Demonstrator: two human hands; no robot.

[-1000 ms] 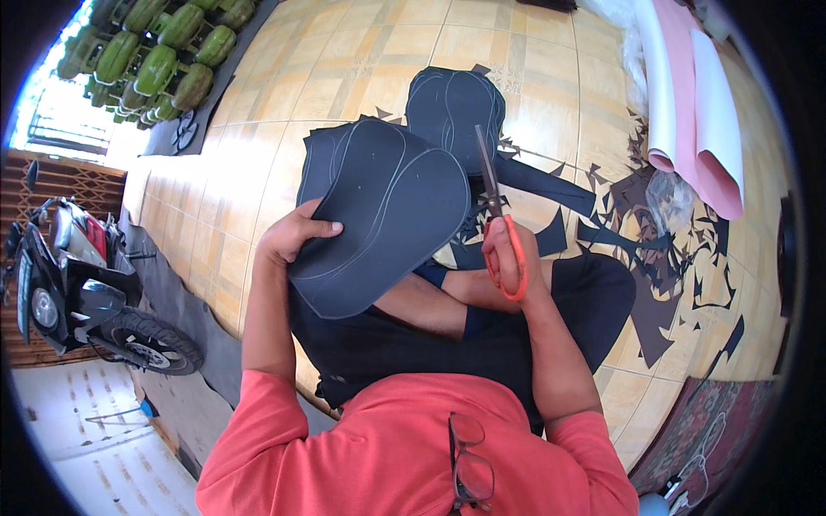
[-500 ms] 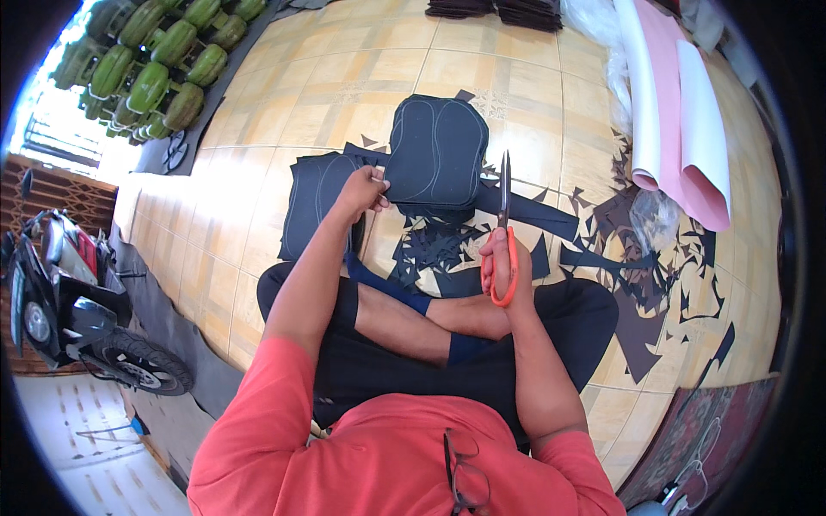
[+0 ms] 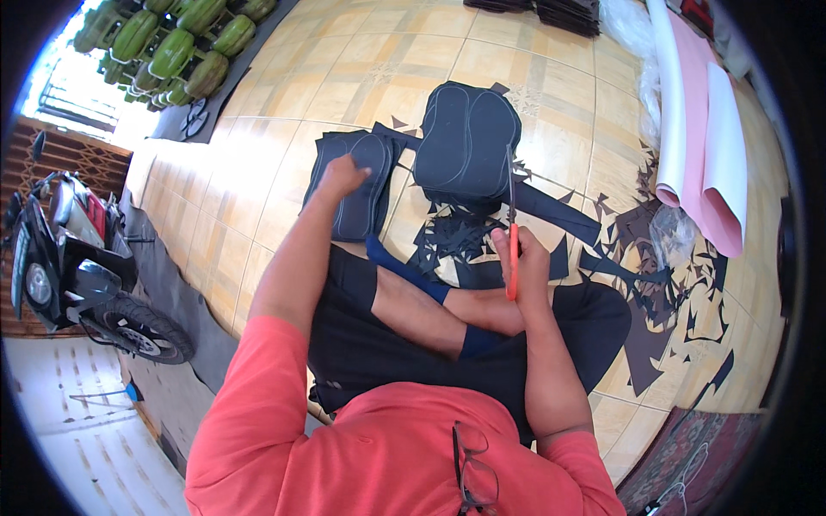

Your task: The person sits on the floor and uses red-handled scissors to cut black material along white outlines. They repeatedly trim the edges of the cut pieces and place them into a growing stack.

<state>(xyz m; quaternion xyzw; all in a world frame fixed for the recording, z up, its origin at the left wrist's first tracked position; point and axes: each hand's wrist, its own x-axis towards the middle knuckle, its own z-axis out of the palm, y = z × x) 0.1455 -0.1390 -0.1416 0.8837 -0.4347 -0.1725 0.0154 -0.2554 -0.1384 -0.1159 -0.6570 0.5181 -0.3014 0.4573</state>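
On a tiled floor [image 3: 379, 60], the left hand [image 3: 347, 175] of a seated person in a red shirt [image 3: 387, 439] is over the far half of a low stack of dark pieces [image 3: 361, 219], thumb pointing right; whether its fingers pinch the top piece cannot be told. The right hand [image 3: 532, 258] is wrapped around a pair of scissors [image 3: 514, 236] by the orange handles, blades aimed away from the body and, from this angle, beside the right edge of a taller stack [image 3: 465, 138]. Pale curved lines mark that stack's top piece; the low stack lies near its left edge. Dark scraps [image 3: 443, 249] spread between the taller stack's near edge and the crossed legs [image 3: 417, 314], and a dark strip [image 3: 555, 211] runs off its near right corner. Toward the floor's right edge, crumpled clear plastic [image 3: 671, 232], its contents too jumbled to tell, sits near white and pink rolls [image 3: 693, 138]. Green cylinders [image 3: 172, 56], contents hidden, crowd beyond the floor's far left corner. A motorcycle [image 3: 86, 267] stands beyond the left edge; a patterned rug [image 3: 662, 460] covers the near right corner.
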